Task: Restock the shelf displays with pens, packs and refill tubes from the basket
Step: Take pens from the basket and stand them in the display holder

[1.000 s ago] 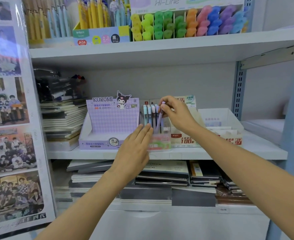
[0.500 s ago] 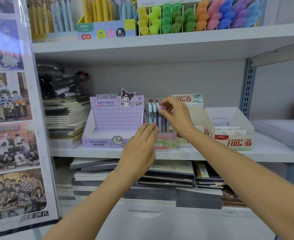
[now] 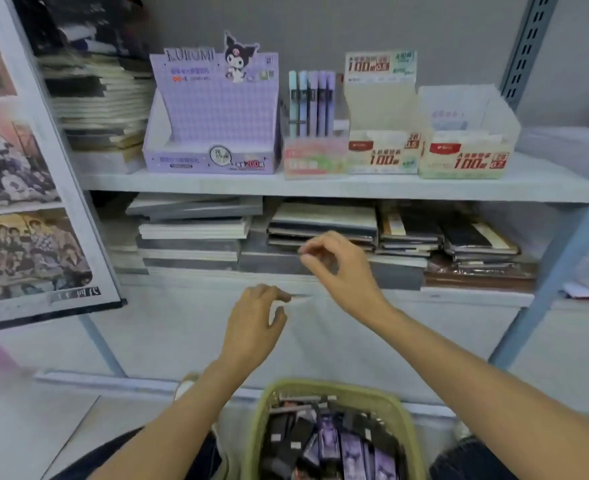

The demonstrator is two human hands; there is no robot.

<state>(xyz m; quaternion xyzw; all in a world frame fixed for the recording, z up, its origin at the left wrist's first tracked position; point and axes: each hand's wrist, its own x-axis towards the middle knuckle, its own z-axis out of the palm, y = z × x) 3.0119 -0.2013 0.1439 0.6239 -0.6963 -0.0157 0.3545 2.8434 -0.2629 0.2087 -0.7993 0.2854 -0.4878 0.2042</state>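
Observation:
A small pink-green display box [image 3: 315, 161] on the middle shelf holds several upright pastel pens [image 3: 310, 103]. Left of it stands a purple Kuromi display box [image 3: 213, 133], its tray looking empty. A green basket [image 3: 402, 414] at the bottom holds several dark and purple packs [image 3: 327, 441]. My left hand [image 3: 255, 325] hangs in front of the lower shelf, fingers loosely curled, holding nothing. My right hand [image 3: 341, 268] is a little higher and to the right, also loosely curled and empty. Both hands are well below the pen box.
Two white refill boxes [image 3: 381, 147] [image 3: 466, 150] stand right of the pens. Stacks of notebooks [image 3: 196, 233] fill the lower shelf and the left of the middle shelf [image 3: 95, 105]. A poster board [image 3: 26, 202] leans at the left. A blue shelf upright [image 3: 560, 258] runs down the right.
Both hands have let go of the pens and the pen box and dropped below the middle shelf. The view has tilted down, bringing the basket into sight.

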